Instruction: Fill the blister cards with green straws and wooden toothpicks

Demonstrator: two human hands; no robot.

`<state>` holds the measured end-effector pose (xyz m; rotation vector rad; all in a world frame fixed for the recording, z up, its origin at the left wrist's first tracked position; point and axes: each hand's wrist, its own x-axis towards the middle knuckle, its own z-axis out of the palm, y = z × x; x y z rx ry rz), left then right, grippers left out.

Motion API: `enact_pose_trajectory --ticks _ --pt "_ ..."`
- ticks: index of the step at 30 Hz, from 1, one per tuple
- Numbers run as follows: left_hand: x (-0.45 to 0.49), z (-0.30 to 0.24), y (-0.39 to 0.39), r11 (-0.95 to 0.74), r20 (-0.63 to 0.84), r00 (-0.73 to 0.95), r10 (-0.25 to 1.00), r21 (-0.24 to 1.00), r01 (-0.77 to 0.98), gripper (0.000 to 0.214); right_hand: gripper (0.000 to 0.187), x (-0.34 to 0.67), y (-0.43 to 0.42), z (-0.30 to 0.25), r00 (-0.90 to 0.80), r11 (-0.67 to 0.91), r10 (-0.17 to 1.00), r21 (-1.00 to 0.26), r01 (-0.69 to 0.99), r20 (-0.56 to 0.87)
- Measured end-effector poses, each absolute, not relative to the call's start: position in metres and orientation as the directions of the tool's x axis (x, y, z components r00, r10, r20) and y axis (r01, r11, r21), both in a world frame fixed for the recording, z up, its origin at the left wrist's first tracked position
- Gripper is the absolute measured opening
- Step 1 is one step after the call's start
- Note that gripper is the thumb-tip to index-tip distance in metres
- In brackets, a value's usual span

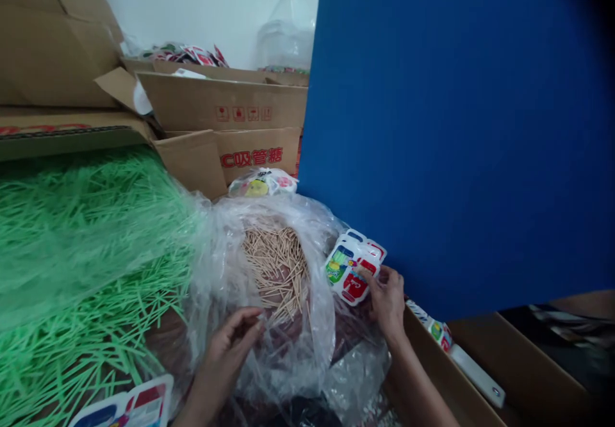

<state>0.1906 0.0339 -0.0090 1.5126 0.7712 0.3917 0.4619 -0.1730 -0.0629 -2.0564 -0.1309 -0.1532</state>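
Evidently the printed cards [353, 270] were the item held: an overlapping stack, right of centre, between the clear plastic bag [218, 254] and the blue board [456, 126]. The person's right hand [387, 296] was closed on the stack's right edge, thumb laid on the printed face. The left hand [230, 344], nearer and to the left, had thumb and forefinger almost together beside the brown sticks [278, 264]; whether anything sat between them could not be told.

Handling, judged by eye: cards light, fairly stiff, probably slick-faced, so a loose stack might fan or slide. Best hold: a flat pinch at one edge, thumb above, fingers beneath. Sticks appeared thin, light and perhaps brittle; a gentle fingertip pinch on the shaft seemed suitable. Bag film looked soft and likely to cling.
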Motion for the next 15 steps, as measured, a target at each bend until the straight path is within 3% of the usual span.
enact_pose_trajectory --ticks 2,4,7,11,15 --pt "0.219 -0.007 0.022 -0.055 -0.137 0.765 0.629 0.974 0.219 0.022 0.073 0.472 -0.180 -0.065 0.992 -0.446 -0.020 -0.889 0.104 0.126" --pt "0.253 -0.002 0.007 -0.141 -0.073 0.810 0.582 0.972 0.189 0.019 0.073 0.480 -0.182 -0.066 1.000 -0.310 0.008 -0.950 0.023 0.022" --pt "0.304 0.002 -0.012 -0.258 0.020 0.891 0.454 0.960 0.110 0.037 0.062 0.487 -0.179 -0.065 0.993 -0.129 0.108 -0.991 -0.032 -0.046" --pt "0.358 -0.010 -0.023 -0.349 0.135 0.936 0.325 0.937 -0.014 0.061 0.055 0.489 -0.170 -0.062 0.993 0.017 0.116 -1.000 -0.017 -0.015" --pt "0.392 -0.033 -0.021 -0.375 0.118 0.946 0.303 0.927 0.005 0.071 0.052 0.494 -0.171 -0.063 0.990 0.101 0.137 -0.994 -0.051 -0.037"
